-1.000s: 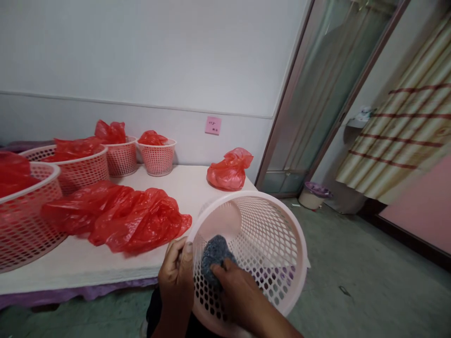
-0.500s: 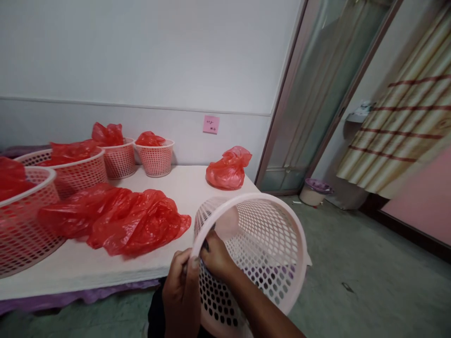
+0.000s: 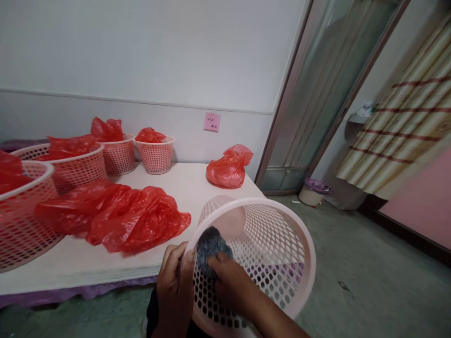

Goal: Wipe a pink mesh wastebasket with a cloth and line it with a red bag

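A pale pink perforated plastic basket [image 3: 306,263] is tilted on its side, its wide mouth facing me. My left hand [image 3: 174,281] is closed around the left part of its rim, thumb on the near side. Inside the basket, my right hand [image 3: 229,277] grips a dark grey, speckled cloth [image 3: 211,249] that lies against the left inner wall. Just left of the basket, a crumpled red plastic bag [image 3: 134,218] lies on the white-covered table [image 3: 197,178].
Several pink baskets [image 3: 157,157] with red bags in them stand at the left. A bunched red bag [image 3: 229,166] sits near the table's right end, below a pink note [image 3: 212,122] on the wall. A bin [image 3: 312,195] stands on the floor by the glass door [image 3: 317,94].
My right hand has drawn slightly toward me inside the basket, and the grey cloth now shows plainly. The basket's mouth has shifted a little right and down. My left hand keeps its hold.
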Demonstrator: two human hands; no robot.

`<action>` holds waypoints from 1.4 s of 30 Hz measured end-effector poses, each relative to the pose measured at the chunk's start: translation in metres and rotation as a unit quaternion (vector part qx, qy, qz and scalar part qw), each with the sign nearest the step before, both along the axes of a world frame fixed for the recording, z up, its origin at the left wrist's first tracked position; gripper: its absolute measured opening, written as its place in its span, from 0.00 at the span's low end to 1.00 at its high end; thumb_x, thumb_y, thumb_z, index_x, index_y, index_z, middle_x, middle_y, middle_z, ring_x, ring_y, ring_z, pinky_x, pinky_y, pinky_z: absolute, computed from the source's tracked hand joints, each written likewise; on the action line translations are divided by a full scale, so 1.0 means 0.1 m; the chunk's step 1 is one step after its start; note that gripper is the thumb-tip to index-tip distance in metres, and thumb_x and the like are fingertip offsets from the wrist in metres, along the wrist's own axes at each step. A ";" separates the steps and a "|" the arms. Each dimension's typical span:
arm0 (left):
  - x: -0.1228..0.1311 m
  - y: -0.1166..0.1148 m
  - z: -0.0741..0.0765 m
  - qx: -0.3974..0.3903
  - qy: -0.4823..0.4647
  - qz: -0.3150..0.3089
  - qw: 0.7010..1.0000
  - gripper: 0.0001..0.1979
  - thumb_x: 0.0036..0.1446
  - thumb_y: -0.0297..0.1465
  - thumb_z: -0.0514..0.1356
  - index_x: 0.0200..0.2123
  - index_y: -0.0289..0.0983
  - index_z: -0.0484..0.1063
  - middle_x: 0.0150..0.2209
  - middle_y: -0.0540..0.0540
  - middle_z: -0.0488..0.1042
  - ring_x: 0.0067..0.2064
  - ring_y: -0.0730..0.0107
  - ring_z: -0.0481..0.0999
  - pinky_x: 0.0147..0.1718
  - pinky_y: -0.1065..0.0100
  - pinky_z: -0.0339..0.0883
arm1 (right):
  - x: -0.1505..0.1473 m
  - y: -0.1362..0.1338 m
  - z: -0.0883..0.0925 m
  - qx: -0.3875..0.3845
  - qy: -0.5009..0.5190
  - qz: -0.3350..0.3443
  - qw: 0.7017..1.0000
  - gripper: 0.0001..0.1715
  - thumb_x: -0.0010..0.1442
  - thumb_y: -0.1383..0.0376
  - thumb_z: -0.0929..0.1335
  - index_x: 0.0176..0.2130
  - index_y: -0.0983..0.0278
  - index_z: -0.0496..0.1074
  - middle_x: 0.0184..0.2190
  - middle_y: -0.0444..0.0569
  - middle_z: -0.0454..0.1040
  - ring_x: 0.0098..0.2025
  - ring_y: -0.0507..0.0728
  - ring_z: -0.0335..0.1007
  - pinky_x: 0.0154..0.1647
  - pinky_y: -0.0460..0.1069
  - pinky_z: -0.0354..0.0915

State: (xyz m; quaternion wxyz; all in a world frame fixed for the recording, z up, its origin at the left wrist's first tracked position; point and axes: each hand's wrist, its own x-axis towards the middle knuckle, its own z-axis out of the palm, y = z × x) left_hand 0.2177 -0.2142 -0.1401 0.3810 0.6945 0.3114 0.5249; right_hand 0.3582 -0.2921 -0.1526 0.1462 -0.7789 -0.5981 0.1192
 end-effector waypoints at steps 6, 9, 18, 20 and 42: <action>0.08 0.10 0.15 0.038 0.019 0.016 0.999 0.08 0.63 0.35 0.56 0.40 0.39 0.73 0.35 0.51 0.70 0.39 0.73 0.71 0.41 0.73 0.62 | -0.03 -0.49 0.31 -0.155 -0.139 -0.059 0.976 0.18 0.54 0.75 0.61 0.38 0.66 0.78 0.39 0.61 0.77 0.40 0.66 0.75 0.39 0.55 0.65; 0.11 0.13 0.22 0.041 0.020 0.014 0.999 0.10 0.63 0.36 0.56 0.40 0.38 0.73 0.34 0.51 0.69 0.38 0.72 0.70 0.40 0.73 0.62 | -0.12 -0.63 0.21 -0.102 -0.037 -0.014 0.994 0.12 0.55 0.70 0.65 0.37 0.60 0.77 0.39 0.52 0.77 0.37 0.59 0.74 0.33 0.49 0.62; 0.25 0.22 0.54 -0.027 -0.014 -0.076 0.997 0.12 0.61 0.40 0.58 0.38 0.39 0.74 0.34 0.50 0.73 0.38 0.70 0.71 0.39 0.69 0.64 | -0.30 -0.68 -0.36 -0.015 -0.176 0.016 0.984 0.32 0.54 0.71 0.68 0.58 0.58 0.67 0.42 0.57 0.76 0.40 0.68 0.74 0.37 0.60 0.71; 0.27 0.20 0.57 -0.053 -0.017 -0.102 0.993 0.13 0.60 0.41 0.58 0.38 0.39 0.74 0.35 0.49 0.73 0.37 0.69 0.71 0.38 0.69 0.64 | -0.28 -0.65 -0.35 -0.041 -0.151 0.007 0.988 0.36 0.52 0.71 0.68 0.60 0.62 0.65 0.44 0.60 0.75 0.42 0.71 0.73 0.39 0.63 0.72; 0.09 -0.35 -0.56 -0.514 -0.141 -0.086 0.842 0.36 0.37 0.49 0.71 0.46 0.34 0.73 0.38 0.39 0.82 0.44 0.47 0.81 0.46 0.52 0.74 | -0.19 -0.28 -0.05 -0.019 -0.061 0.008 0.998 0.18 0.58 0.68 0.65 0.48 0.58 0.73 0.45 0.56 0.72 0.45 0.65 0.71 0.42 0.56 0.67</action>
